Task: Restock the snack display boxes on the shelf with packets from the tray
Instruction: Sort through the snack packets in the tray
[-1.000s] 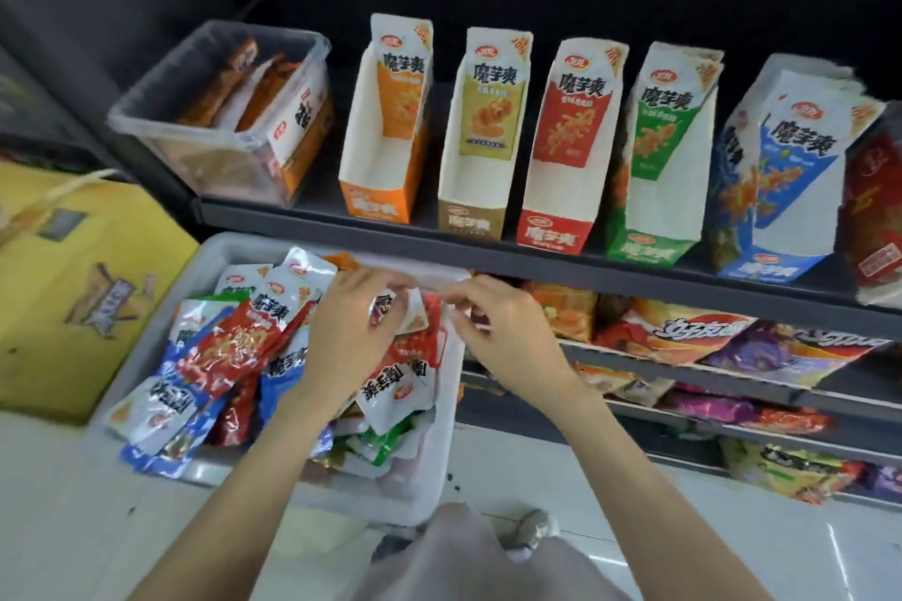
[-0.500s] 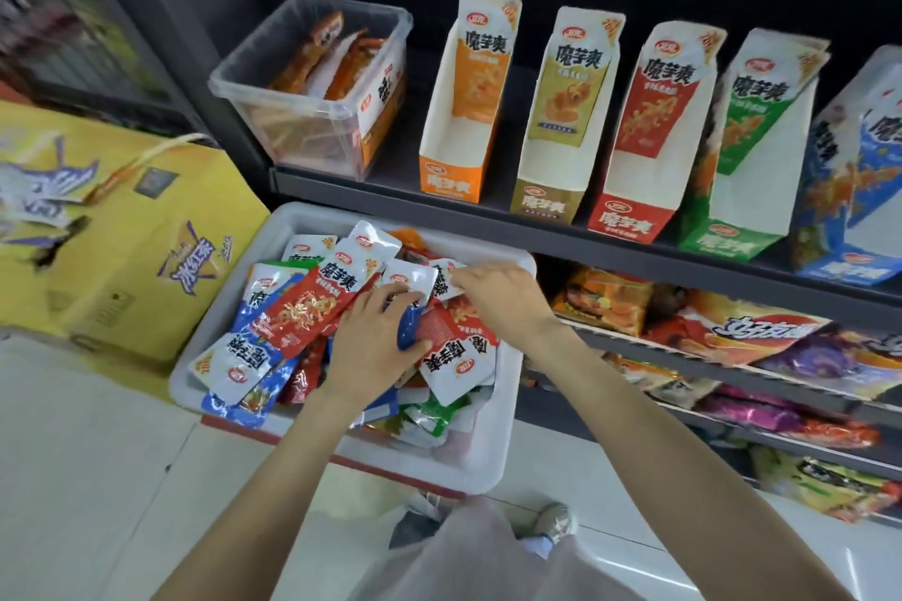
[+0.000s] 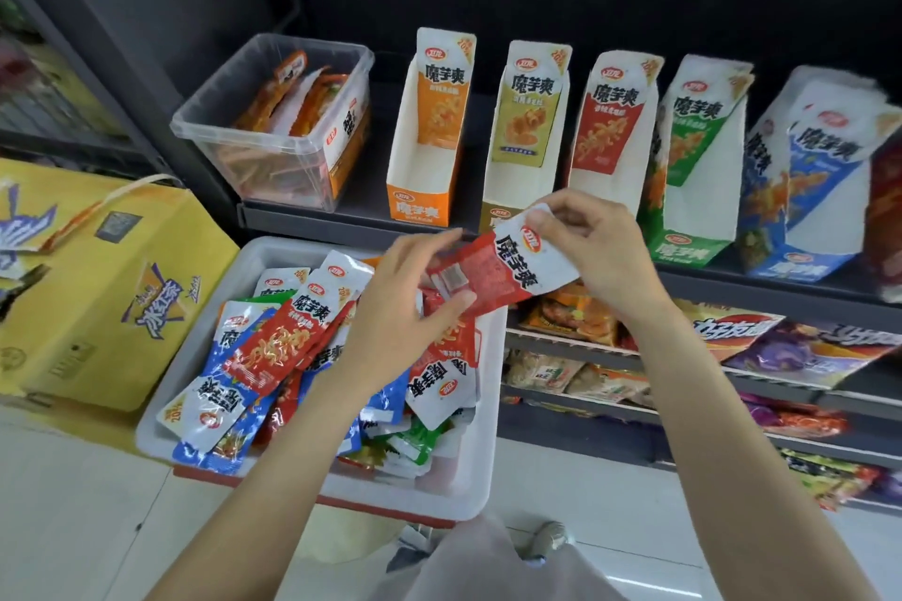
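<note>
Both hands grasp one red packet [image 3: 493, 271] above the tray [image 3: 312, 493]: left hand [image 3: 405, 307] pinches its lower end, right hand [image 3: 593, 249] its white top. The tray remains heaped; the orange display box [image 3: 424, 171] and red display box [image 3: 607, 146] appear nearly empty. Most restocking remains.

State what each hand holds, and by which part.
Both hold one red packet: right hand pinches its white top end, left hand grips its lower end.
</note>
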Motion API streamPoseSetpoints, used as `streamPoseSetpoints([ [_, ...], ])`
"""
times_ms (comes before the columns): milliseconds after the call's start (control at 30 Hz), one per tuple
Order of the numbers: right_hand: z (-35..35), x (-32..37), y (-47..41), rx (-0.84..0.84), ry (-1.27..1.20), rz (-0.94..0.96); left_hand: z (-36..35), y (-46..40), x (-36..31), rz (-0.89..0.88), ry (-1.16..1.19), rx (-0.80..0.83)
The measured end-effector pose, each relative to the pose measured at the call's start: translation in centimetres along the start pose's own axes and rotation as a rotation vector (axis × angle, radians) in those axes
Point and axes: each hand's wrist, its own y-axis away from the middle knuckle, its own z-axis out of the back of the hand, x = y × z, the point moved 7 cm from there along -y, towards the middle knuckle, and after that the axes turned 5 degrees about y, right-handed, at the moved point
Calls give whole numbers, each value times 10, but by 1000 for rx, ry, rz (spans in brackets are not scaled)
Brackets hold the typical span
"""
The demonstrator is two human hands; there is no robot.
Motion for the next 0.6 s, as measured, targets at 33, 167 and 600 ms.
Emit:
streamPoseSetpoints([
  [33,5,3,1,15,-12,9,2,-3,-3,-12,13,-28],
  [167,29,20,6,28,-62,89,-4,-23,-29,-33,87,127],
  [600,93,-13,21,-123,-117,-320,-23,-43,-103,-956,-262,-406],
])
